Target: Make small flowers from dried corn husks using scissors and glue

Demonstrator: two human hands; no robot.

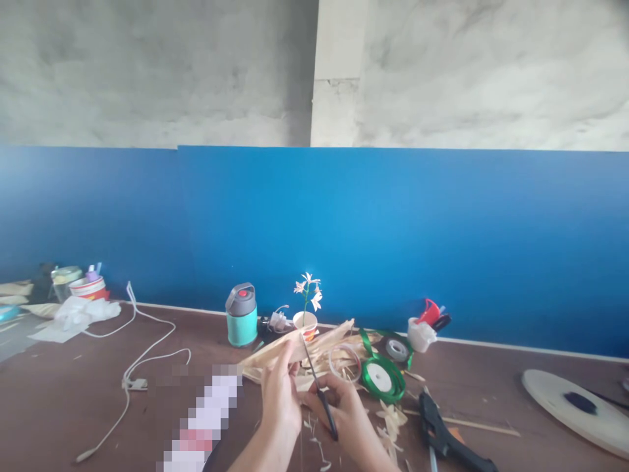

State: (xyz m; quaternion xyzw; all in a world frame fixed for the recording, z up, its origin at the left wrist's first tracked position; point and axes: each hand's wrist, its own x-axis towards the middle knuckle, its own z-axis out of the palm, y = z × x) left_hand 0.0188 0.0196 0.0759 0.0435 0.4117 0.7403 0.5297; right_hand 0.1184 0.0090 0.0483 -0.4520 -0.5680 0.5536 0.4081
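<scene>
Pale, straw-coloured husk, dry by its look, is in the left hand [281, 393]: a thin piece [297, 349] of it is pinched between the thumb and the fingers, which are nearly closed. This piece is held above the middle part of the counter [481, 367], on the near side of a heap of long husks [337, 337] that lies toward the far edge. The right hand [341, 406] is curled around the handles of dark scissors [324, 405], with the blades pointing up and away, just beside the piece; how wide the blades are open, I cannot tell. I judge the piece to be very light, a little stiff, and fragile, so it may split along its grain if it is bent or pulled hard. It is better to hold it flat, softly, near its lower end, with fingertips away from the blades. The scissors should be firm and heavier, and the handles are the safe place to grip. Near the right hand are a roll of green ribbon [397, 388] and a black glue gun [442, 432]. A paper cup [305, 320] with a flower stem stands close to the far edge.
</scene>
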